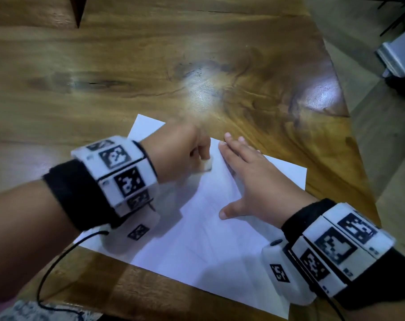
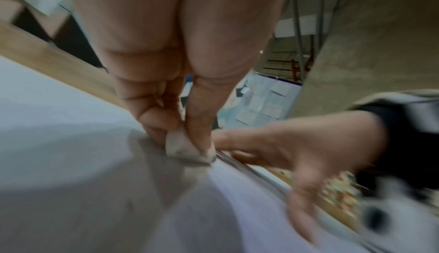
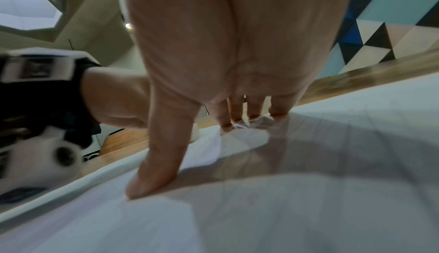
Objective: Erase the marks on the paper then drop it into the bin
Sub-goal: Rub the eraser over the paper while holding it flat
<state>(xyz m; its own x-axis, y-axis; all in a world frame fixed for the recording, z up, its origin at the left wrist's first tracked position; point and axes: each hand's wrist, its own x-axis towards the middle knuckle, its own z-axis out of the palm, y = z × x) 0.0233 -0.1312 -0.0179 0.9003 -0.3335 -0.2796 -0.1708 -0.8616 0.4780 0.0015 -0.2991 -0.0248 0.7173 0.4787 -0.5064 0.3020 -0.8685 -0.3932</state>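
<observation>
The paper (image 1: 196, 239) lies at the desk's (image 1: 127, 66) near right corner, bare wood beyond. Left hand (image 1: 176, 151) pinches an eraser (image 1: 207, 164) on it; right hand (image 1: 254, 181) presses flat, fingers spread.

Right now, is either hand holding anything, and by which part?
The left hand pinches an eraser by its upper end. The right hand holds nothing; it presses flat on the paper.

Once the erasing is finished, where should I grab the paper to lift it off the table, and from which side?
Take the paper at its near corner, coming from the person's side. That corner appears to overhang the table edge, so fingers could probably slip under; elsewhere the sheet lies flat on the wood. The right hand presses it flat and must lift first; the left hand holds the eraser.
</observation>
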